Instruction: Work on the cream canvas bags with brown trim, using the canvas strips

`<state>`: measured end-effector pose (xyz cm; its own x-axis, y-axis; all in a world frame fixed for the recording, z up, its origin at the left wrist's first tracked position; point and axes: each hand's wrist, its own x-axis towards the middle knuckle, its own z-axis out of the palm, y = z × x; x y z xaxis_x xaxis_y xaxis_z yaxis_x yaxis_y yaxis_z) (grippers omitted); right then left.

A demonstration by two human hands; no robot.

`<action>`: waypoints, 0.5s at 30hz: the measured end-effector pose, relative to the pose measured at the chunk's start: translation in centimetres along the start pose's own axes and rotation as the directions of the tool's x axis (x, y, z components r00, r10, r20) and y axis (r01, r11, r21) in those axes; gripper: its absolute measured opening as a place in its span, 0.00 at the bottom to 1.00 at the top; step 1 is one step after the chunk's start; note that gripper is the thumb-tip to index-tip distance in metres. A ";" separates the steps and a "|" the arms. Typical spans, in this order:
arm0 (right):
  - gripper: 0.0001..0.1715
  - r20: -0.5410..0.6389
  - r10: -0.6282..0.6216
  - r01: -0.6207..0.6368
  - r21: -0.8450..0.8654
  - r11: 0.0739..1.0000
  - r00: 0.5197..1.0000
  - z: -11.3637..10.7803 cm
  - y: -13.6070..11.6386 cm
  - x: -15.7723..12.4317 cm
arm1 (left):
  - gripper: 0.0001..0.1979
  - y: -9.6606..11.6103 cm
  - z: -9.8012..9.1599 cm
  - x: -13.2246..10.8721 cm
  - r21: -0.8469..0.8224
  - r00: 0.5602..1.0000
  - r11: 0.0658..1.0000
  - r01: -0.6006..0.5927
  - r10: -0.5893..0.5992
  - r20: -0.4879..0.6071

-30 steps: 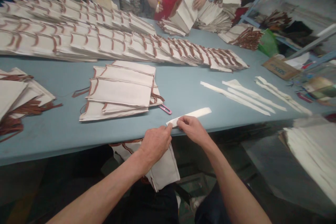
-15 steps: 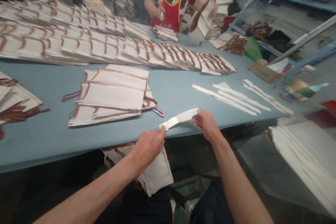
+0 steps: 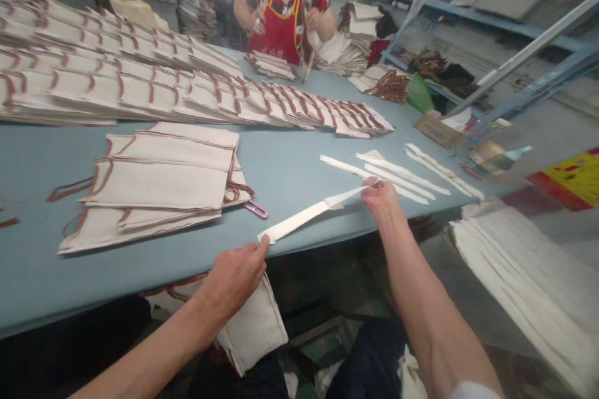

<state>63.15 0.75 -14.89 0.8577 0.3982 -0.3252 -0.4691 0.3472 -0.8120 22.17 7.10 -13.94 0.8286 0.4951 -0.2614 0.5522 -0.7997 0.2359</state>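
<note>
A long white fabric strip [image 3: 304, 218] is stretched between my two hands over the near edge of the blue table [image 3: 290, 168]. My left hand [image 3: 236, 274] pinches its near end at the table's edge. My right hand [image 3: 381, 196] pinches its far end, close to several more white strips [image 3: 397, 173] lying on the table. A cream bag [image 3: 253, 330] hangs below the table edge under my left hand. A stack of cream bags with brown trim [image 3: 163, 177] lies to the left, with a pink clip [image 3: 256, 209] beside it.
Long rows of overlapped trimmed bags [image 3: 187, 84] cover the far side of the table. A person in a red apron [image 3: 281, 12] handles bags at the far end. White sheets [image 3: 528, 287] are piled at the right, beside a cardboard box [image 3: 437, 131] and metal shelving [image 3: 515, 50].
My hands have drawn apart. The right hand slid up along the strip toward the other strips, the left hand stayed at the near end, and the strip now lies stretched out.
</note>
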 end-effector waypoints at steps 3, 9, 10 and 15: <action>0.20 -0.080 -0.010 0.010 0.003 1.000 0.997 0.5 -1.2 1.5 | 0.25 0.0 0.0 0.2 0.003 1.000 1.000 -0.004 0.004 0.007; 0.21 -0.114 -0.060 0.061 0.005 0.998 0.992 1.6 -3.4 2.4 | 0.26 -0.1 0.2 0.2 -0.006 1.000 1.000 0.014 -0.014 -0.009; 0.21 -0.103 -0.065 0.066 0.004 0.998 0.993 1.8 -3.8 2.2 | 0.26 -0.1 0.3 0.2 -0.013 1.000 1.000 0.016 -0.016 -0.018; 0.20 0.066 -0.063 0.063 -0.006 0.998 0.996 3.2 -5.2 -1.0 | 0.25 -0.5 1.2 0.1 -0.087 0.996 0.996 0.012 -0.020 -0.088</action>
<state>64.06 1.23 -8.83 0.8696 0.4311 -0.2409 -0.4126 0.3662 -0.8341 21.88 7.20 -15.20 0.8224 0.5389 -0.1823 0.5681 -0.7611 0.3130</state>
